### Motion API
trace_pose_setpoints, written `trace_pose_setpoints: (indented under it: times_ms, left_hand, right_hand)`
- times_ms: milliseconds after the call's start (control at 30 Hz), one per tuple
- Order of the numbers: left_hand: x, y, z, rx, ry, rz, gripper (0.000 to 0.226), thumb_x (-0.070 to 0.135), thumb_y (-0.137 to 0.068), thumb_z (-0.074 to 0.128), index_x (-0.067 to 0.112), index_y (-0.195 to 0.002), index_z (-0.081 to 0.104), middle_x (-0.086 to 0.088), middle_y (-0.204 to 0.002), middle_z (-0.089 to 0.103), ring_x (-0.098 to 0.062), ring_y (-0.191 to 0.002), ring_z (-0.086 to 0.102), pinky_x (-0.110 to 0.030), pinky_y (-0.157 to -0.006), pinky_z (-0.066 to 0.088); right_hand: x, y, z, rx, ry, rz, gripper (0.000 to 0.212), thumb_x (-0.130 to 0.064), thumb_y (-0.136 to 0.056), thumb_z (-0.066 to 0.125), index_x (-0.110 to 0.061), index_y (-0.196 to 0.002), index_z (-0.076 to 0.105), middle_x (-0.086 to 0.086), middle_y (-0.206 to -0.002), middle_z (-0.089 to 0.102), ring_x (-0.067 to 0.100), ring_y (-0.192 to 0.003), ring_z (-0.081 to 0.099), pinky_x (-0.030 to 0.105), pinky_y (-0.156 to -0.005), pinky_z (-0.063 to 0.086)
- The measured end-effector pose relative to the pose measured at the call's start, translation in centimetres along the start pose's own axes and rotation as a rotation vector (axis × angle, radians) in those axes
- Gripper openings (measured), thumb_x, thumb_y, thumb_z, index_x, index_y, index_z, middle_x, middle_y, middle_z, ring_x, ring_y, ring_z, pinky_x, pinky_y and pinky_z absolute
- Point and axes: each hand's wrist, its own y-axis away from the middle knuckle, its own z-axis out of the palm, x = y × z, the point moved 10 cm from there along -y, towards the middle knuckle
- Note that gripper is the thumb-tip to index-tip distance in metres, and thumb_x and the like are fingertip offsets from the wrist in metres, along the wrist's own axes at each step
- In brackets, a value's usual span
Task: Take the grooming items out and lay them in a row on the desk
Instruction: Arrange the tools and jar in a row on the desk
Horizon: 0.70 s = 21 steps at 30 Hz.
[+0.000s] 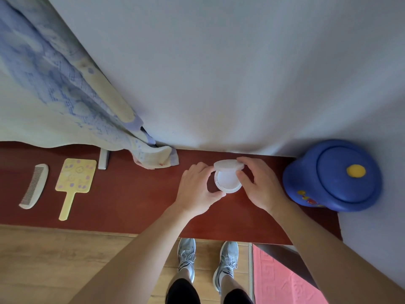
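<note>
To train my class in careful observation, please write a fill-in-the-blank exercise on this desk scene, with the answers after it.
1. On the desk, the comb lies just left of a yellow hand ____ with a long handle.
2. The left hand and right hand hold a round white compact whose lid stands ____.
3. The blue container has a lid knob coloured ____.
Missing words: mirror; open; yellow.

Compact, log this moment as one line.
left grip, right grip: hold open compact | comb, mirror: on desk | pot: lidded
</note>
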Motion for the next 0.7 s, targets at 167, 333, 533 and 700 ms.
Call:
trace_pose_setpoints:
  times_ms: [167,333,533,700]
  left_hand:
    - [-0.1,0.0,0.2,-0.005,-0.007,-0.002,0.066,0.056,-0.065,0.078,0.028,-0.122,0.059,0.010,-0.103,0.053,-0.014,-0.093,0.049,-0.030,-0.082,0.038]
    - [-0.1,0.0,0.3,-0.034,0.005,0.000,0.065,0.053,-0.067,0.077,0.030,-0.125,0.057,0.012,-0.105,0.051,-0.012,-0.096,0.047,-0.028,-0.084,0.033]
    - [-0.1,-0.3,0.4,-0.099,0.015,0.012,0.066,0.049,-0.071,0.077,0.032,-0.130,0.053,0.012,-0.108,0.050,-0.013,-0.098,0.048,-0.032,-0.089,0.038]
    - [-0.2,-0.3,0.6,-0.113,0.009,0.009,0.067,0.049,-0.072,0.078,0.032,-0.131,0.052,0.012,-0.109,0.051,-0.013,-0.099,0.048,-0.032,-0.089,0.039]
  right_hand:
    - [0.1,-1.2,-0.2,0.036,-0.037,0.061,0.036,-0.044,-0.091,0.041,-0.023,-0.111,0.063,-0.006,-0.101,0.064,0.014,-0.097,0.054,0.032,-0.079,0.045]
    - [0.2,-2.5,-0.3,0.065,-0.014,0.066,0.036,-0.048,-0.093,0.036,-0.025,-0.090,0.063,-0.011,-0.079,0.064,0.011,-0.074,0.055,0.028,-0.062,0.039]
    - [0.4,-2.5,-0.7,0.075,-0.049,0.133,0.027,-0.039,-0.097,0.043,-0.026,-0.081,0.060,-0.012,-0.076,0.063,0.007,-0.072,0.055,0.025,-0.062,0.038]
    - [0.5,-2.5,-0.5,0.055,-0.068,0.150,0.031,-0.039,-0.098,0.043,-0.020,-0.093,0.067,-0.008,-0.087,0.069,0.010,-0.080,0.059,0.029,-0.069,0.043]
